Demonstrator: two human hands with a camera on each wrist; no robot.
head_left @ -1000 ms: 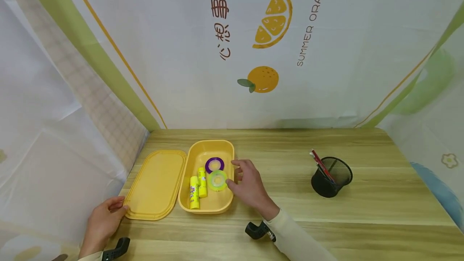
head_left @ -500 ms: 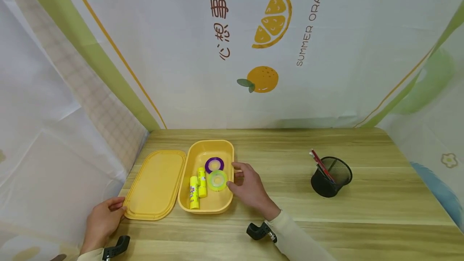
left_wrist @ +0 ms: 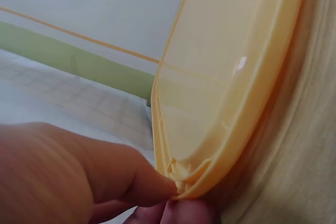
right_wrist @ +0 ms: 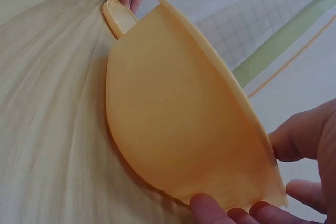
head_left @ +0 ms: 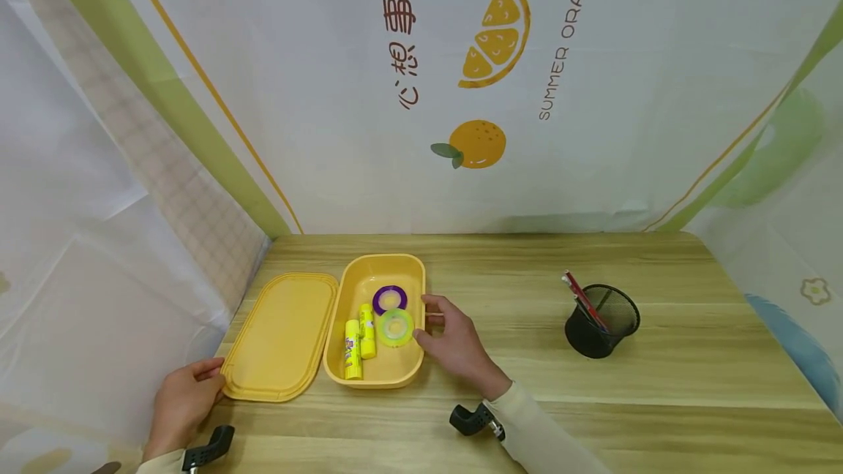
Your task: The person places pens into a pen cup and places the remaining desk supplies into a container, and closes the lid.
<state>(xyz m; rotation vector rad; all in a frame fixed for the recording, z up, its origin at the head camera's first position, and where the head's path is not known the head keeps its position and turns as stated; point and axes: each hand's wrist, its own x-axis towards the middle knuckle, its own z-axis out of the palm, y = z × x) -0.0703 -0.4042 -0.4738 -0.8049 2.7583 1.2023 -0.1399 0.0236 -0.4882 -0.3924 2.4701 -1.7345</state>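
In the head view, my left hand (head_left: 186, 401) is at the near left corner of a flat yellow lid (head_left: 279, 335). The left wrist view shows thumb and fingers pinching that lid's corner. Right beside the lid stands a yellow plastic box (head_left: 375, 269), uncovered. My right hand (head_left: 461, 342) holds the box's right side, thumb at the rim and fingers along the outer wall (right_wrist: 173, 93). Inside lie two yellow glue sticks (head_left: 353, 350), a purple tape roll (head_left: 380, 307) and a yellow-green tape roll (head_left: 396, 340).
A black mesh pen cup (head_left: 593, 339) with a few pencils (head_left: 582, 298) stands to the right on the wooden table (head_left: 527, 269). Printed cloth (head_left: 316, 130) hangs behind the table and along both sides.
My left hand has shifted slightly left, and the lid's near corner with it. The right hand's fingers have settled against the box's side. The box and its contents have stayed put.
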